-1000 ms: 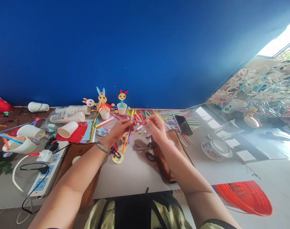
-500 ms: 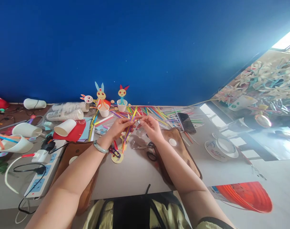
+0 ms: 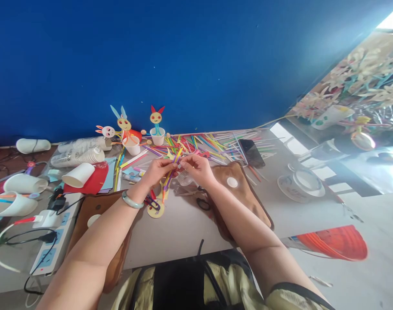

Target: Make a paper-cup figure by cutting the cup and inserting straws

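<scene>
My left hand (image 3: pixel 159 173), with a pale bangle at its wrist, pinches a bundle of thin purple and yellow straws (image 3: pixel 168 177). Fingertips of my right hand (image 3: pixel 199 170) close on the upper part of the same bundle, almost touching the left fingers. What exactly lies between the right fingertips is too small to make out. Below the bundle a yellow round face cutout (image 3: pixel 156 210) lies on the table, a dark utility knife (image 3: pixel 153 202) partly over it. Black-handled scissors (image 3: pixel 203 204) rest under my right wrist. A clear plastic piece (image 3: pixel 185 178) is partly hidden behind my right hand.
Loose coloured straws (image 3: pixel 215 146) spread along the blue wall (image 3: pixel 196 64). Rabbit figures stand in paper cups (image 3: pixel 158 137) at the back. A power strip (image 3: pixel 59 234) and stacked cups (image 3: pixel 78 157) are left; brown pads (image 3: pixel 244 202) flank my arms; a phone (image 3: pixel 252 153) lies right.
The view has shifted slightly, so the cups and figures appear farther left. Both hands still hold the straws, with the right fingertips now closer to the left ones.
</scene>
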A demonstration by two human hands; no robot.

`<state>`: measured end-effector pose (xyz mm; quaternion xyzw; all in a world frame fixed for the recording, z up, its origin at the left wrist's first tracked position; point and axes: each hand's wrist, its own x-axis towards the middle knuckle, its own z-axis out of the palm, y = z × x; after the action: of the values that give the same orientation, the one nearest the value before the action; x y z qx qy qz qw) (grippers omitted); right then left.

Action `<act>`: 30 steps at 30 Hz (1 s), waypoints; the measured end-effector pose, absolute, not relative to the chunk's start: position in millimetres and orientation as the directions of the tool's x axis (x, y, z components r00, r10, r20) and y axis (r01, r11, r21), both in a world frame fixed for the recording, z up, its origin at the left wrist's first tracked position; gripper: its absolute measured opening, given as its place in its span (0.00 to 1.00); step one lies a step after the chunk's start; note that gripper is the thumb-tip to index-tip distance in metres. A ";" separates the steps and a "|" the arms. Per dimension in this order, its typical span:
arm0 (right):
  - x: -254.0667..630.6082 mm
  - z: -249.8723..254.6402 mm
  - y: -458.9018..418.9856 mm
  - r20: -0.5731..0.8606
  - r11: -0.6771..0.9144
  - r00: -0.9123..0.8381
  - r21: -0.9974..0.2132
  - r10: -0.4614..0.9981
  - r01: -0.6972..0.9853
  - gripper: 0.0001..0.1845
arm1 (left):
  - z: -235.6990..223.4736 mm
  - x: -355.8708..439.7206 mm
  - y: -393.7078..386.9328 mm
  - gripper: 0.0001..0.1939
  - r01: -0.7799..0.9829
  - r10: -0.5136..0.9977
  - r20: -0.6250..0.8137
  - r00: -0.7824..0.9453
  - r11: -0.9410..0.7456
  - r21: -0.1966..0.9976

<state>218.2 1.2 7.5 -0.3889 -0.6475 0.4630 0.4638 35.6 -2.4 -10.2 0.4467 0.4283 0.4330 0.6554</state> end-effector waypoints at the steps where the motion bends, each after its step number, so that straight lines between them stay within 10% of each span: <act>1: 217.8 7.1 1.3 0.238 0.265 -0.270 -0.962 0.933 0.070 0.19 | -9.6 35.4 -2.4 0.21 -0.172 0.949 -0.179 0.258 0.228 0.958; 30: 219.6 9.5 1.9 0.265 0.305 -0.267 -0.945 0.926 0.117 0.13 | -6.0 30.8 -3.1 0.19 0.033 0.937 -0.111 0.332 0.106 0.994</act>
<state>219.6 1.9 9.5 -0.3931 -0.6636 0.4395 0.4604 30.8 -3.1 -6.0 0.5527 0.4386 0.3764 0.6004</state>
